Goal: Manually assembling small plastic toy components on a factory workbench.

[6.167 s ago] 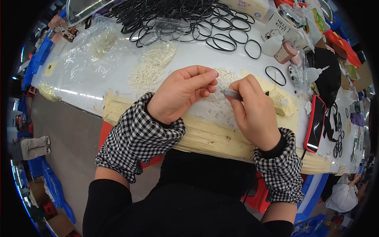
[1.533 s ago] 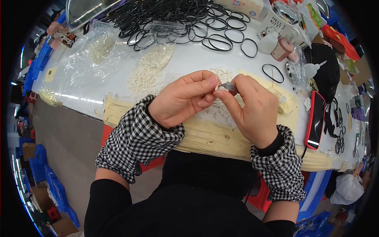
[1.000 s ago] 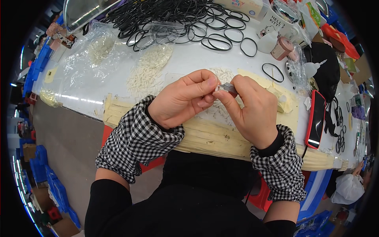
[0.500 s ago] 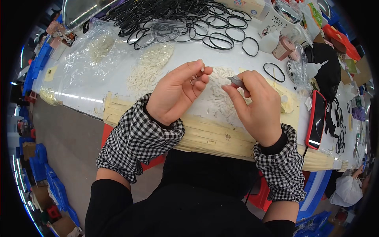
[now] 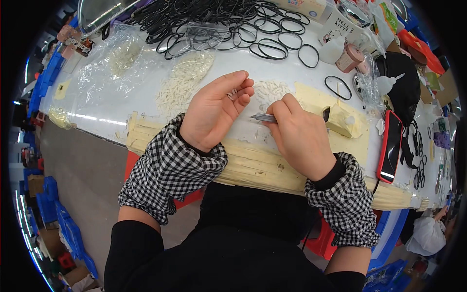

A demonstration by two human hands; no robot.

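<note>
My left hand (image 5: 213,111) is turned palm up, its fingers curled toward the thumb. A few small white pieces (image 5: 232,92) show inside the curl, partly hidden by the fingers. Closed around a slim grey pointed tool (image 5: 263,117) is my right hand (image 5: 302,139); the tip points left toward my left palm, apart from it. Beyond the hands lies a loose heap of small white pieces (image 5: 272,89), partly covered by my right hand. A larger heap of white pieces (image 5: 176,90) spills from a clear bag left of my left hand.
Black rubber rings (image 5: 262,48) lie along the far side, tangled in a pile at left. A cream-taped block (image 5: 344,122) sits right of my right hand, near a red-cased phone (image 5: 389,148). Clear plastic bags (image 5: 109,73) cover the left. Tape (image 5: 262,163) wraps the near edge.
My right hand has moved left and down and turned, so the tool now points left below my left fingertips. The left fingers have curled in slightly. The taped block has come into fuller view.
</note>
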